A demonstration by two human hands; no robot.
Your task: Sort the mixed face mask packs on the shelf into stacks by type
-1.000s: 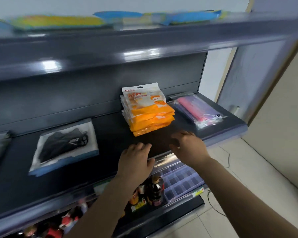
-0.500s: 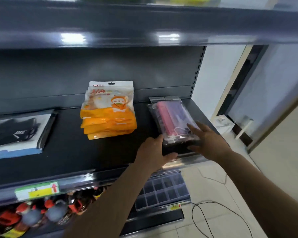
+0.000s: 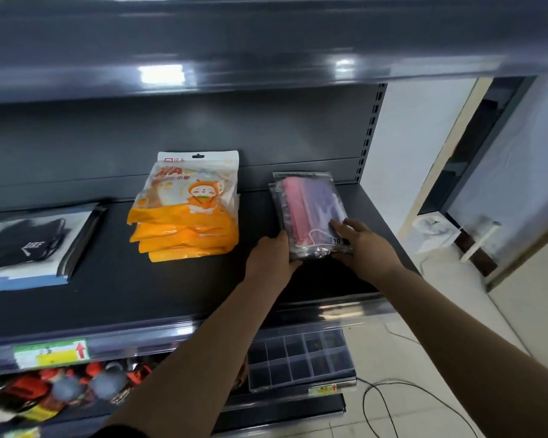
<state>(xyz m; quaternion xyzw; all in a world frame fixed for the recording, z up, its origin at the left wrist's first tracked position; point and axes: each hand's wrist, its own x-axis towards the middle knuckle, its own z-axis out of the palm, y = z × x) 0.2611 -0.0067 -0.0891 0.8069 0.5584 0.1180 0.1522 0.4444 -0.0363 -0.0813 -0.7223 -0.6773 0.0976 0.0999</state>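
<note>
At the right end of the shelf I've got both hands on the clear pack of pink/purple masks. Left hand sits against its near-left corner, fingers bent at the edge, thumb side tucked by the pack, so it looks like a light hold, tho I can't tell if the fingers go under it. Right hand lies on the near-right corner, fingers fairly straight and flat on top, pressing more than gripping. Looks like more than one clear pack there, edges not quite flush, so my read is the step in hand is squaring that pile. To do it well: keep the left as a stop along the side, nudge w/ the right till edges line up, don't lift, the film is prob. slippery. Long axis of the pack runs front to back, far end toward the rear wall and leaning a bit left, printed "10" end nearest me. Orange pack stack sits just left, apart from it, hang-hole end to the back; black mask pack is well off to the left.
</note>
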